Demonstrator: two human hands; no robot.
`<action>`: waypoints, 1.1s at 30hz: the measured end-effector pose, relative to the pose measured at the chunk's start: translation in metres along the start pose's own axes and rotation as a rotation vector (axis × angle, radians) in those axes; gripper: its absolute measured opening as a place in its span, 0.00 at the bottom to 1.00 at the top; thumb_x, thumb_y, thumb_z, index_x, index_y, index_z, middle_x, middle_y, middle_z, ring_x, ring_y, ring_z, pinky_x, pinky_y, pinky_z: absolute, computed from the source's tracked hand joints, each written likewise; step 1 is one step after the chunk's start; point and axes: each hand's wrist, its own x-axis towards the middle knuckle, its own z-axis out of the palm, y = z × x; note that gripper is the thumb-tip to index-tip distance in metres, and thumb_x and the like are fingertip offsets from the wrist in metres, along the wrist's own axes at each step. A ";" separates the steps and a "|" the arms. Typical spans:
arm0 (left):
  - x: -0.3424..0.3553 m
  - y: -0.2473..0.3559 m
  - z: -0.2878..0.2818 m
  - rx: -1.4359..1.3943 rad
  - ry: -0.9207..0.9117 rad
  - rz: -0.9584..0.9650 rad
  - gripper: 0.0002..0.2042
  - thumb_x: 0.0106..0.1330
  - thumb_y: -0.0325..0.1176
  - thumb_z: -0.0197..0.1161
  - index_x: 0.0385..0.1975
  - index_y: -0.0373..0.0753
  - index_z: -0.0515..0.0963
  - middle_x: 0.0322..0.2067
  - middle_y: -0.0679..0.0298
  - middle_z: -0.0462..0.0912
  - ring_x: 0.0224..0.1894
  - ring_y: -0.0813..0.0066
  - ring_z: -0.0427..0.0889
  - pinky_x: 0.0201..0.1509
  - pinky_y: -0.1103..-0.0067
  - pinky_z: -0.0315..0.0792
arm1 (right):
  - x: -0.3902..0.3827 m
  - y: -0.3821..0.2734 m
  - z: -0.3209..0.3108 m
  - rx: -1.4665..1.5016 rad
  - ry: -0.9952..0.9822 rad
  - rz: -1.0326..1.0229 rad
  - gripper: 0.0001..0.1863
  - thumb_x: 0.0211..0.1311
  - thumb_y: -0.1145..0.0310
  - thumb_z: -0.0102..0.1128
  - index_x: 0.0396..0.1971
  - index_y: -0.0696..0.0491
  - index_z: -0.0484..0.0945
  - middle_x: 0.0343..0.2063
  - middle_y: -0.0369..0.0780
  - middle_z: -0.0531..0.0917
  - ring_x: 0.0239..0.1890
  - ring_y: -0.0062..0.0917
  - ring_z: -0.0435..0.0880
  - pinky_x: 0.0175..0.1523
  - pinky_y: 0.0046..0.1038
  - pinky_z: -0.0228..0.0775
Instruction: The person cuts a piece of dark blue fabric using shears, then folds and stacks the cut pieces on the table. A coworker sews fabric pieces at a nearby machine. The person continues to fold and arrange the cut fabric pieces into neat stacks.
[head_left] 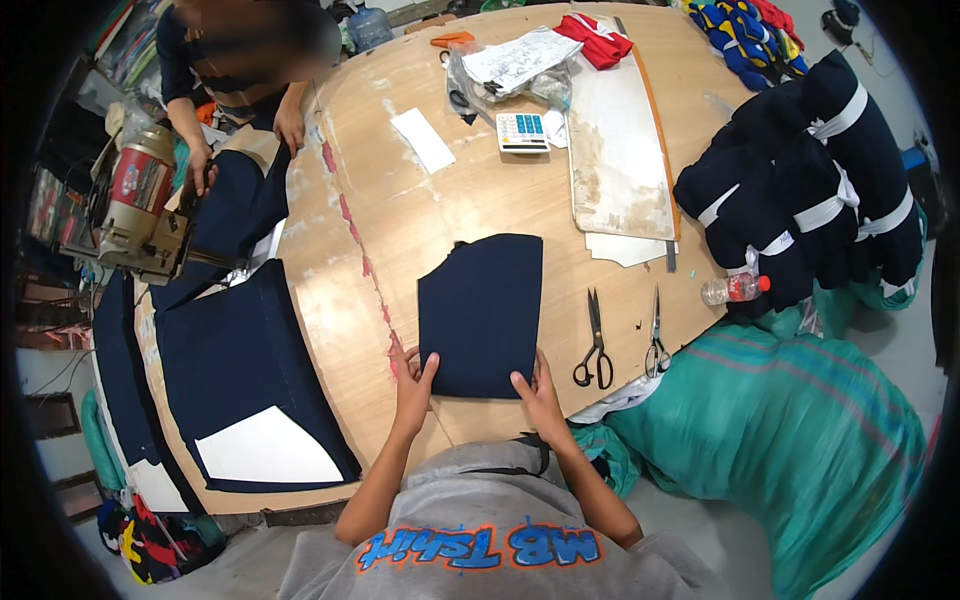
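Two bare forearms (380, 485) reach forward. The left hand (411, 385) and right hand (540, 395) grip, thumbs (431, 368) uppermost.

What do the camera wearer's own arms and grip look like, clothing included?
Each grip is a bare human hand, the left hand and right hand both without gloves. The left forearm and right forearm are uncovered; no watch, cable or marking shows. The grey fabric shirt bears blue lettering outlined in orange; its sleeves don't cover the visible forearms.
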 end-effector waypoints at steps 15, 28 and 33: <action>0.012 0.021 -0.003 -0.062 -0.187 -0.408 0.48 0.75 0.62 0.66 0.80 0.30 0.54 0.75 0.43 0.67 0.77 0.54 0.68 0.78 0.65 0.65 | 0.058 -0.035 -0.001 0.095 -0.041 0.467 0.59 0.68 0.38 0.72 0.80 0.66 0.53 0.73 0.55 0.71 0.77 0.41 0.69 0.79 0.39 0.61; -0.039 0.090 0.014 -0.348 -0.228 -0.510 0.41 0.79 0.61 0.59 0.79 0.34 0.62 0.75 0.53 0.71 0.76 0.62 0.71 0.81 0.68 0.62 | 0.017 -0.093 -0.012 0.502 -0.076 0.584 0.46 0.73 0.52 0.71 0.78 0.63 0.60 0.70 0.50 0.73 0.71 0.36 0.75 0.72 0.34 0.71; -0.008 0.169 0.034 -0.267 -0.345 -0.412 0.42 0.78 0.64 0.59 0.76 0.30 0.67 0.73 0.52 0.74 0.75 0.61 0.71 0.81 0.69 0.61 | 0.048 -0.156 -0.037 0.450 0.010 0.543 0.37 0.72 0.51 0.72 0.69 0.61 0.74 0.60 0.44 0.84 0.60 0.31 0.84 0.67 0.33 0.77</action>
